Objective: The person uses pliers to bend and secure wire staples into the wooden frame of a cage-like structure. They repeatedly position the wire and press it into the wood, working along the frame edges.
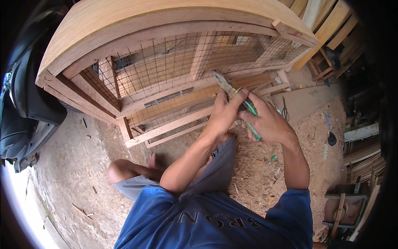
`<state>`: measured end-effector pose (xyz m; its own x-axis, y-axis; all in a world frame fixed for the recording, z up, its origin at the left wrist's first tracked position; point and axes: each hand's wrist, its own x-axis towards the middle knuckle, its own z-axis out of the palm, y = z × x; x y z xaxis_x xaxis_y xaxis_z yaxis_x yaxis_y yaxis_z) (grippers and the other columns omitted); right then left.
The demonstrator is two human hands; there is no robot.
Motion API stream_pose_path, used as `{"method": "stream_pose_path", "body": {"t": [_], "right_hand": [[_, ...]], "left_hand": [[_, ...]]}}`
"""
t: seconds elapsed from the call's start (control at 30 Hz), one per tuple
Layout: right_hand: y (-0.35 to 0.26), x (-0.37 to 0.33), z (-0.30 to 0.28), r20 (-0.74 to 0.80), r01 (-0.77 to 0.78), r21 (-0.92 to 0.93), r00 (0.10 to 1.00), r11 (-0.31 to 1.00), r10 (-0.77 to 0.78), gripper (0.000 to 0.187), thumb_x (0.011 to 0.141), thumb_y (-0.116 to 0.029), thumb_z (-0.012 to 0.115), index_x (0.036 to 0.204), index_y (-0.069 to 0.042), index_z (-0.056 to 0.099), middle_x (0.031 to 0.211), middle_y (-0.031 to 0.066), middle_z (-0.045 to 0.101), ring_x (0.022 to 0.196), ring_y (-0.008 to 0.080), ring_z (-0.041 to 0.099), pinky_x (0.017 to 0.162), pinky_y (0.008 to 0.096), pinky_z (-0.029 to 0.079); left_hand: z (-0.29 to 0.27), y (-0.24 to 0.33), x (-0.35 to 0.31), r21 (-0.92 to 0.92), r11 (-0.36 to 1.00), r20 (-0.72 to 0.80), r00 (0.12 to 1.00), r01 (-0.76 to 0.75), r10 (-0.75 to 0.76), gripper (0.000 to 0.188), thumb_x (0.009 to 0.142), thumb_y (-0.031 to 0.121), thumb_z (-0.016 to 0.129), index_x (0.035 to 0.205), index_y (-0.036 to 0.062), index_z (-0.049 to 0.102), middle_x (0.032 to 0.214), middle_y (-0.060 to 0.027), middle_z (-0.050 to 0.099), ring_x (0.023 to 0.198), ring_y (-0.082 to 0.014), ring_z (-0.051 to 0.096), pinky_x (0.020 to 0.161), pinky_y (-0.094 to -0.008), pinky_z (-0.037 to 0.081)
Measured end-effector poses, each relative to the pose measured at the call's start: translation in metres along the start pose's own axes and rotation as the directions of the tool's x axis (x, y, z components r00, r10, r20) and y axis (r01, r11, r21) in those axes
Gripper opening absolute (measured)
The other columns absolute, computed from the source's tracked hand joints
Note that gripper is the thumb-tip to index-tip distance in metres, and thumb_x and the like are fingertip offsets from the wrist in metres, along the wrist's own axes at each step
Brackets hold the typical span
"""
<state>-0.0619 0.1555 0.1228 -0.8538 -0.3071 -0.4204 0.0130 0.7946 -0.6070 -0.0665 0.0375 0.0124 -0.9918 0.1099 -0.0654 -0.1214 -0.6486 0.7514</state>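
A pair of pliers (225,86) with green handles is held in front of a wooden cage (120,107) fitted with wire mesh (161,62). My right hand (271,121) is closed round the spread handles. My left hand (224,111) is closed at the pliers' pivot, its thumb lying over the upper handle. The jaws point up and left, close to the lower rail of the cage. Whether anything is between the jaws or under my left fingers cannot be made out. A slim metal strip (169,98) runs along that rail, above a lower mesh-covered wooden frame (163,133).
A motorcycle (29,103) stands at the left. Wood shavings (261,166) cover the floor on the right, and dark scissors (285,110) lie on a board (309,101). Planks (331,25) lean at the upper right; thin wood strips (365,155) are stacked below them.
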Motion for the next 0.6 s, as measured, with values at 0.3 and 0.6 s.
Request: {"method": "stream_pose_path", "body": {"t": [0.3,0.6], "right_hand": [[-0.013,0.009,-0.014,0.017,0.102,-0.372,0.995,0.923,-0.103,0.041,0.095,-0.014,0.058,0.13,0.007,0.048,0.097,0.0258,0.068,0.078,0.0385,0.07,0.071,0.0474,0.053],[0.009,0.009,0.006,-0.052,0.172,-0.38,0.977,0.909,-0.206,0.04,0.088,-0.007,0.054,0.124,0.008,0.048,0.104,0.0378,0.065,0.1,0.0534,0.064,0.087,0.0563,0.051]], "left_hand": [[0.001,-0.011,0.006,-0.099,0.995,-0.023,1.0,-0.022,0.02,0.04,0.101,0.033,0.062,0.12,0.0003,0.05,0.1,-0.0069,0.061,0.088,-0.0136,0.061,0.074,-0.0298,0.052],[-0.01,-0.023,0.002,-0.141,0.986,-0.001,0.996,-0.087,0.088,0.041,0.099,0.036,0.066,0.118,0.0042,0.05,0.093,-0.0055,0.062,0.079,-0.0122,0.062,0.065,-0.0275,0.052]]}}
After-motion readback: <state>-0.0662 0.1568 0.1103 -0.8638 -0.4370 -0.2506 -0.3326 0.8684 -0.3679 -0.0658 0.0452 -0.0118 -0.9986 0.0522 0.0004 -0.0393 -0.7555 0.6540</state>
